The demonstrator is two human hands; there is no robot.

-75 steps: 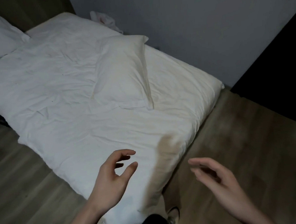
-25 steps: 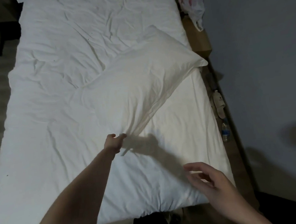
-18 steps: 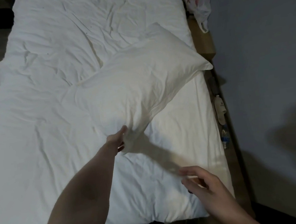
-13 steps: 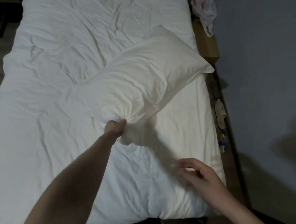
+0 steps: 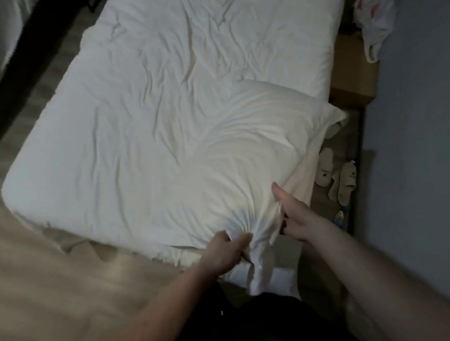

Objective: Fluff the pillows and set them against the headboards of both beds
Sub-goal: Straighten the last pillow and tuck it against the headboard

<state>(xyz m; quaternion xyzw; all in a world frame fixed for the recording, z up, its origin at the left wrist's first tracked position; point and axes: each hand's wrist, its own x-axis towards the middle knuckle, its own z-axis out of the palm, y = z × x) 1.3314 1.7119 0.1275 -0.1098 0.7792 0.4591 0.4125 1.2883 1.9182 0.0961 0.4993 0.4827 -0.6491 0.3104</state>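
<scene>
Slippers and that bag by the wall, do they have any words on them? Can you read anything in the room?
No words can be read.
Slippers: small dark marks, too blurred to read.
Bag: red print, too blurred to read.
Bottle: label too small to read.
Pillow and bed: no writing.

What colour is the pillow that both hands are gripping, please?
Off-white, slightly cream pillow, seen in the head view.

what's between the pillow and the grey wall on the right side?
In the head view: a strip of floor beside the pillow, with a pair of pale slippers and, further up, a cardboard box with a plastic bag.
</scene>
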